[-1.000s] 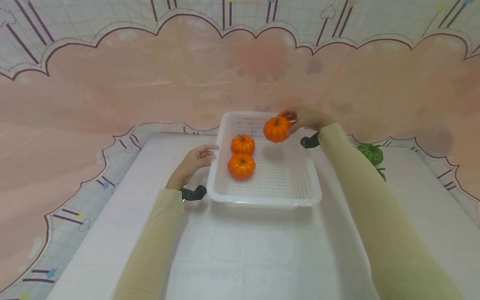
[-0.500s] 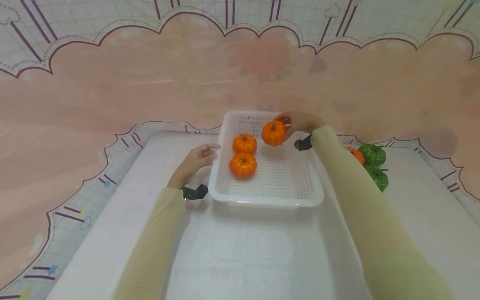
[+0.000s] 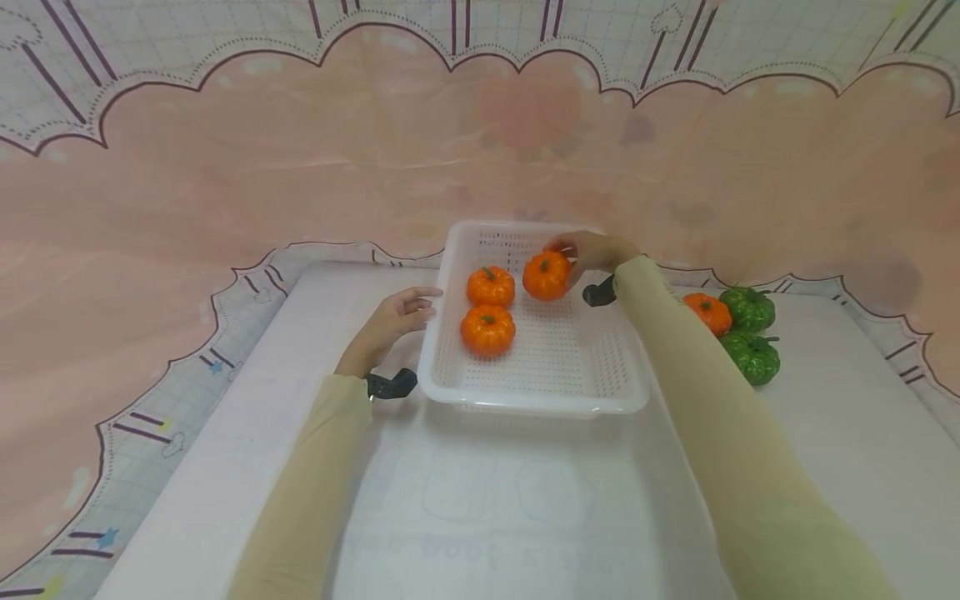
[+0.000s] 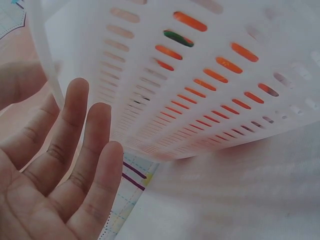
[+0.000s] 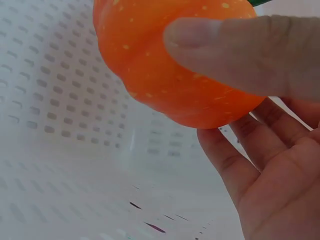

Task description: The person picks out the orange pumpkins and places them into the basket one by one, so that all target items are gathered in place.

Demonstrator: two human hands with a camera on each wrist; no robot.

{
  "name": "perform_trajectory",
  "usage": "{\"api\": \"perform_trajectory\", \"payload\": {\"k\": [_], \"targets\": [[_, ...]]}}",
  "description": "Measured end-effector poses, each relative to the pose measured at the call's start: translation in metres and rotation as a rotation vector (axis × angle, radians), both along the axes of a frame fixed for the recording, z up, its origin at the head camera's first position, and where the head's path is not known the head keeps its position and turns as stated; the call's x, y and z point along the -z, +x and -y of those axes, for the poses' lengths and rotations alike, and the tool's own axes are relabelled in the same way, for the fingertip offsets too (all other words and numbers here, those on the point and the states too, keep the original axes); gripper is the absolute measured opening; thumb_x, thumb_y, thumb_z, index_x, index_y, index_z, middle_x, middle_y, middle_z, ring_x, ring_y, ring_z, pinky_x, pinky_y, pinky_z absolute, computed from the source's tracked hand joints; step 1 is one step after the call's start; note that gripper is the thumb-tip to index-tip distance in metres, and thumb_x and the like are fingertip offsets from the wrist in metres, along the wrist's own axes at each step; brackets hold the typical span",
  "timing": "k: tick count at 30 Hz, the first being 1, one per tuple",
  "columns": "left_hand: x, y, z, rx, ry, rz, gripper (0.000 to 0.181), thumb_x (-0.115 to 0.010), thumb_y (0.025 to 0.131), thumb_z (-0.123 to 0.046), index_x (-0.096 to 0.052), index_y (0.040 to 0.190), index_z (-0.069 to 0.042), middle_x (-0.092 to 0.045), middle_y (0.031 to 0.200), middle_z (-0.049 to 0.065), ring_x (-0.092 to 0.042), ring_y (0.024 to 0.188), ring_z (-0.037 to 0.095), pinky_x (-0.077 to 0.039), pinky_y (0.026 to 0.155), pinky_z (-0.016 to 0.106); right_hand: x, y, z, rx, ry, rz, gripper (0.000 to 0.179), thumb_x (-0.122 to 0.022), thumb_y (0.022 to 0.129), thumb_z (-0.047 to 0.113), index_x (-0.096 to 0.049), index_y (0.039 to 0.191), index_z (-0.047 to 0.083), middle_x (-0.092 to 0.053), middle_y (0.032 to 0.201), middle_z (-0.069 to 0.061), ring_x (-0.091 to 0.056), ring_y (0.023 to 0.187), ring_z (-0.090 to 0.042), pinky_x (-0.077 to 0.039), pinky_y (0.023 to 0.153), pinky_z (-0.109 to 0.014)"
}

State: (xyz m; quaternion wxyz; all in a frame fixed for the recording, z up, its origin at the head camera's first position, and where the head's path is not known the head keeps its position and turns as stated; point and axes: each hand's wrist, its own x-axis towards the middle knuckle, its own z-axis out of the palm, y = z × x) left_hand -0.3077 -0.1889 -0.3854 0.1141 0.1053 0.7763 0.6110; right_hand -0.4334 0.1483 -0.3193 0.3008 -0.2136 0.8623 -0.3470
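My right hand (image 3: pixel 592 252) grips a small orange pumpkin (image 3: pixel 547 277) with a green stem, over the back right part of a white perforated plastic basket (image 3: pixel 536 403). In the right wrist view the thumb (image 5: pixel 240 50) lies across the pumpkin, with the other fingers behind and below it. Inside the basket, along its left side, two more orange pumpkins (image 3: pixel 488 331) sit one behind the other. My left hand (image 3: pixel 388 327) is at the basket's left wall, its fingers extended and slightly bent. The left wrist view shows its fingertips right beside the slotted wall, orange showing through the slots.
Right of the basket, partly behind the right sleeve (image 3: pixel 720 417), are an orange pumpkin (image 3: pixel 707 313) and two green pumpkins (image 3: pixel 752 358). The basket stands on a white tabletop (image 3: pixel 480 508). A pink patterned cloth (image 3: pixel 375 167) hangs behind the table.
My right hand has moved left and down with its pumpkin, lower into the basket. The orange and green pumpkins on the right have come out from behind the sleeve. The left hand stays in place.
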Motion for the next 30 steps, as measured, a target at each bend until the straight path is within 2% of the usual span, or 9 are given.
{"api": "perform_trajectory", "payload": {"k": [4,10,16,22,30], "targets": [[-0.001,0.001,-0.001,-0.001,-0.003,0.006,0.047,-0.055,0.094,-0.017,-0.043,0.137,-0.005,-0.051,0.129,0.025,-0.054,0.110,0.026,-0.038,0.108,0.048,0.004,0.000,0.004,-0.002,0.043,0.006,0.072,-0.064,0.075,-0.009,-0.034,0.140,-0.001,-0.026,0.152,-0.018,-0.020,0.143,-0.035,-0.027,0.115,-0.048],[-0.001,0.001,-0.001,0.000,0.000,-0.001,0.046,-0.055,0.093,-0.017,-0.043,0.137,-0.005,-0.052,0.128,0.024,-0.057,0.104,0.018,-0.039,0.108,0.048,0.011,-0.002,0.011,-0.015,0.107,0.004,0.070,-0.066,0.075,-0.008,-0.037,0.139,0.002,-0.029,0.151,-0.016,-0.023,0.141,-0.035,-0.027,0.115,-0.047],[-0.001,0.001,0.000,0.000,0.006,-0.001,0.047,-0.055,0.093,-0.016,-0.043,0.137,-0.005,-0.052,0.128,0.025,-0.057,0.100,0.014,-0.037,0.109,0.049,0.017,0.000,0.014,-0.045,0.064,0.011,0.068,-0.062,0.072,-0.013,-0.039,0.136,-0.002,-0.032,0.149,-0.019,-0.025,0.140,-0.038,-0.026,0.116,-0.048],[-0.001,0.000,-0.001,0.000,0.011,0.001,0.047,-0.055,0.093,-0.016,-0.043,0.137,-0.005,-0.052,0.127,0.025,-0.057,0.102,0.017,-0.037,0.109,0.050,0.023,0.001,0.015,-0.077,0.033,0.036,0.069,-0.059,0.071,-0.016,-0.037,0.136,-0.005,-0.032,0.148,-0.021,-0.023,0.141,-0.040,-0.025,0.116,-0.048],[0.002,-0.003,0.001,0.000,0.013,0.001,0.047,-0.055,0.093,-0.016,-0.043,0.137,-0.004,-0.053,0.127,0.022,-0.057,0.100,0.013,-0.037,0.109,0.049,0.028,0.000,0.015,-0.041,0.037,0.043,0.071,-0.061,0.072,-0.015,-0.036,0.138,-0.003,-0.030,0.150,-0.020,-0.021,0.142,-0.038,-0.025,0.115,-0.048]]}}
